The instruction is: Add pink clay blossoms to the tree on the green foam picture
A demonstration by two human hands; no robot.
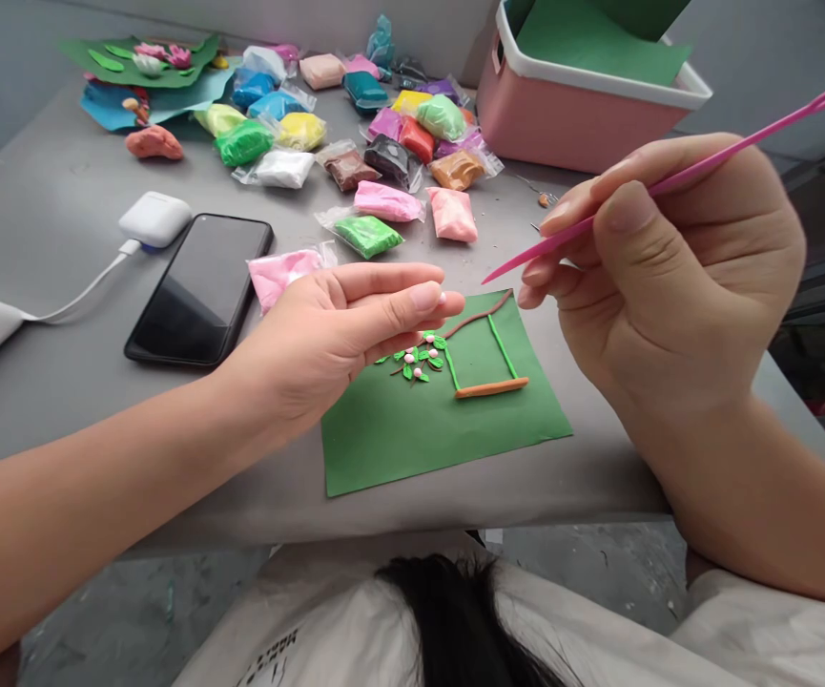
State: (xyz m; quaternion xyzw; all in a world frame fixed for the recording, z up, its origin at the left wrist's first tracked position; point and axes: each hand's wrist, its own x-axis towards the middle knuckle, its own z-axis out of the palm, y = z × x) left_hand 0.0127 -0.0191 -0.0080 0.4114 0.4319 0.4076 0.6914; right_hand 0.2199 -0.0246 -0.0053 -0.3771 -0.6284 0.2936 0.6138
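My left hand (340,334) is raised over the green sheet (447,439), thumb against the fingers, pinching a tiny pale pink ball (443,299) near the fingertips. In my right hand (684,248) is a pink pointed tool (705,164), its tip aimed down and left, a little to the right of the ball. On the sheet are a brown clay branch (470,320), green leaves with pink balls (416,361), and two green strips (502,345) that run down to an orange-brown bar (492,388). My left hand hides part of the sheet's upper left.
Bagged clay packets (365,236) in many colours lie across the back. A black phone (199,289) and a white case (154,219) with a cable are at left. A pink basket (562,114) holds green sheets at the back right.
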